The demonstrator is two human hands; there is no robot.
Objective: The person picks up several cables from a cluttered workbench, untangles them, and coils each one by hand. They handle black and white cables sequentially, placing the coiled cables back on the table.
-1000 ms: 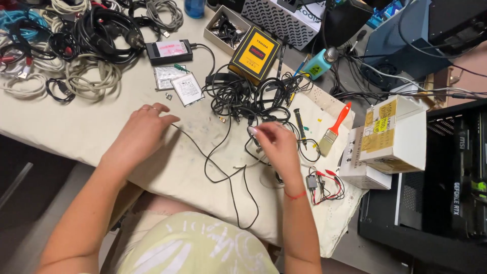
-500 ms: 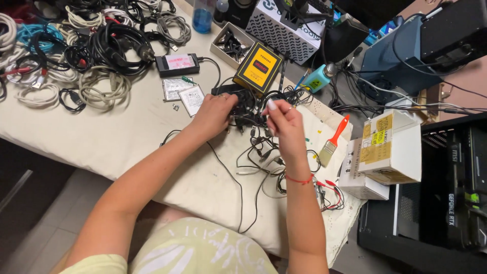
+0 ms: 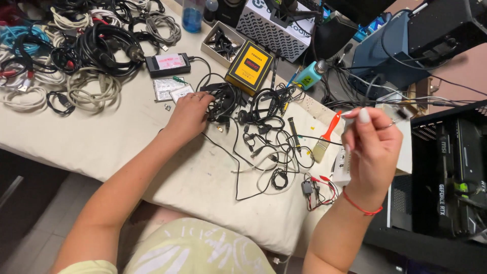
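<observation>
Right hand: the right hand (image 3: 373,152) is raised off the table, well to the right of the cable tangle; a thin pale cable end (image 3: 350,115) is pinched between thumb and fingertips, and a red string is worn at the wrist.
Held piece: only a short, thin stretch is seen at the fingertips; where it runs from there cannot be told.
Left hand: the left hand (image 3: 190,114) is laid flat at the left edge of a tangle of black cables (image 3: 253,114); the fingers are spread and rested on the cables, with nothing clenched.
Tangle: black leads and plugs are spread over the middle of the table (image 3: 101,142), which is covered in pale cloth; a white cable (image 3: 271,165) is looped among them.
Near the tangle: a yellow box (image 3: 249,67) is set just behind it; a paintbrush with an orange handle (image 3: 324,139) is laid to its right, below the raised hand.
Front edge: small clips with red and black leads (image 3: 317,190) are seen near the table's edge.
Left of the hand: two small flat packets (image 3: 172,90) and a black power brick (image 3: 167,63) are placed just beyond the left hand.
Far left: coils of grey, white, black and blue cable (image 3: 61,56) are heaped at the table's far end.
Right side: a black open case (image 3: 451,172) is stood beside the table.
</observation>
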